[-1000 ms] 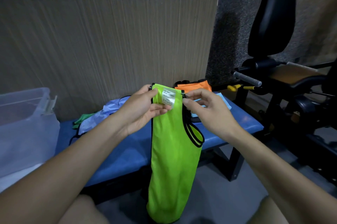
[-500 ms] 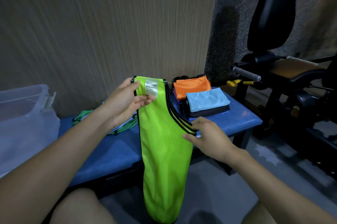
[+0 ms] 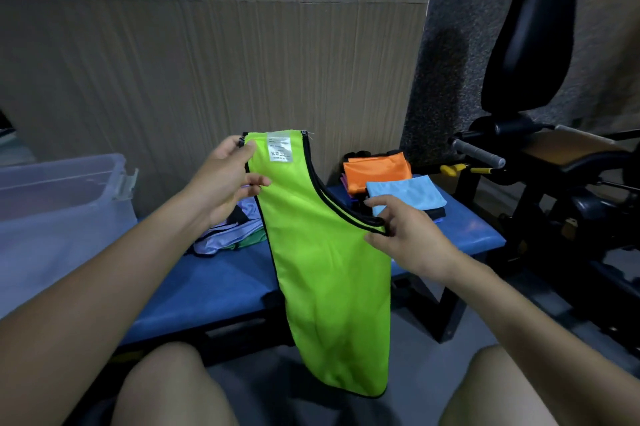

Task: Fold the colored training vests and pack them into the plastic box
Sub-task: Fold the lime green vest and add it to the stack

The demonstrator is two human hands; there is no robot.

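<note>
Head view, left to right. Far left: translucent plastic box [image 3: 59, 214] with a clear latch, standing at the end of the blue padded surface [image 3: 214, 283], interior not readable from here. Next: loose heap of unfolded vests [image 3: 228, 235], pale lilac and green, crumpled, black-edged, lying on the surface behind the left forearm. Left hand [image 3: 221, 179] raised, thumb and fingers pinching the shoulder strap of the lime-green vest [image 3: 329, 273] beside its white care label [image 3: 280, 146]. Vest itself doubled lengthwise, thin, smooth and slightly glossy, black binding along neckline and hem, hanging free in front of the surface down between the knees. Right hand [image 3: 405, 231] lower, pinching the black-bound armhole edge, drawing the cloth taut. Behind it: stack of folded vests [image 3: 391, 179], orange, light blue and dark, flat and squared. Far right: black gym machine [image 3: 540, 134], padded and metal.

Step in hand, by the look of it: squaring the lengthwise fold. Next move likely calls for laying it flat or bringing strap down to hem, edges kept matched, since slippery cloth slides easily.
</note>
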